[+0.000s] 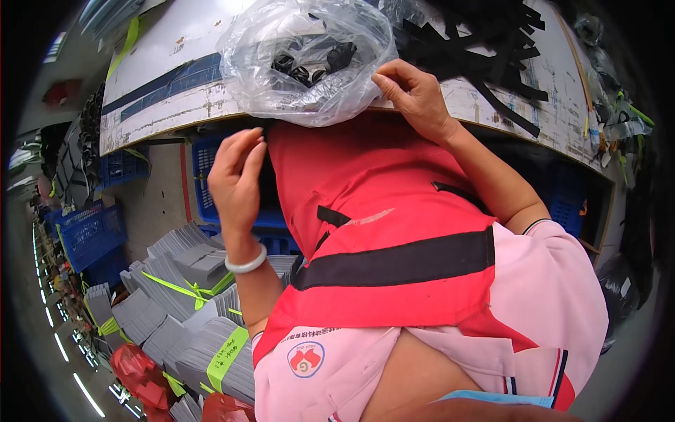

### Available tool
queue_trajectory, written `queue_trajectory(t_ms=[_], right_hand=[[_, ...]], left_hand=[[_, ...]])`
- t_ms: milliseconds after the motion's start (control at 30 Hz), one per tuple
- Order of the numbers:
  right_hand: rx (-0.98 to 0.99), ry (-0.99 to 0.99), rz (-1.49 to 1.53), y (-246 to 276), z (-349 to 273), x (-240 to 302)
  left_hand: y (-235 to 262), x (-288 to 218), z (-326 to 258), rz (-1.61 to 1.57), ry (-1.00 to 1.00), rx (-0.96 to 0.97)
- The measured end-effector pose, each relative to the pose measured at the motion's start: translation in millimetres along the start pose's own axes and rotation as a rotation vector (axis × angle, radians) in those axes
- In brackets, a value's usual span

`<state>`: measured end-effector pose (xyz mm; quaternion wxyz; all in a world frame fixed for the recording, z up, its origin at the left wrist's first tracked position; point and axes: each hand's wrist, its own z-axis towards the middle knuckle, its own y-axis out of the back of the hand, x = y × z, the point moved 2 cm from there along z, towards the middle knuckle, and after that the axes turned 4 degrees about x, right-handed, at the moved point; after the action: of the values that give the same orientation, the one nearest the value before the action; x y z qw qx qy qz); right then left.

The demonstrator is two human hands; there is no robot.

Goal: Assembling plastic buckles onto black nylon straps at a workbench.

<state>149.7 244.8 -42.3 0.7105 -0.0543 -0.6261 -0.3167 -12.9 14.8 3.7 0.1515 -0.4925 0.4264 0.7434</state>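
Clear plastic bag [246, 81] is far centre at the table's [158, 130] near edge, mouth up, small black pieces [341, 56] inside. Right hand [420, 97] is at its right rim, fingertips close; I can't tell if they grip film. Left hand [235, 172], nearer left, half curled off the bag; can't tell if anything's pinched. I'd spread the mouth wide, avoid tugging nearward.

I am seeing the plastic bag [242, 70] opening its mouth upward, so from above a hand is having passage, but the right hand [418, 93] is occupying the right side of its rim. Left of the bag, the table [200, 32] is offering free surface; to the right, tangled black straps [492, 62] are lying in the way.
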Motion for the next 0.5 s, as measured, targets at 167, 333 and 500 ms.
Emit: queue_trajectory(t_ms=[167, 333, 500], right_hand=[[-0.106, -0.037, 0.054, 12, 10, -27], [-0.163, 0.036, -0.013, 3, -2, -57], [-0.102, 0.017, -0.084, 7, -1, -54]], left_hand=[[-66, 18, 103, 0.111, -0.099, 0.124], [-118, 83, 203, 0.798, -0.123, 0.319], [-157, 44, 232, 0.515, -0.304, 0.086]])
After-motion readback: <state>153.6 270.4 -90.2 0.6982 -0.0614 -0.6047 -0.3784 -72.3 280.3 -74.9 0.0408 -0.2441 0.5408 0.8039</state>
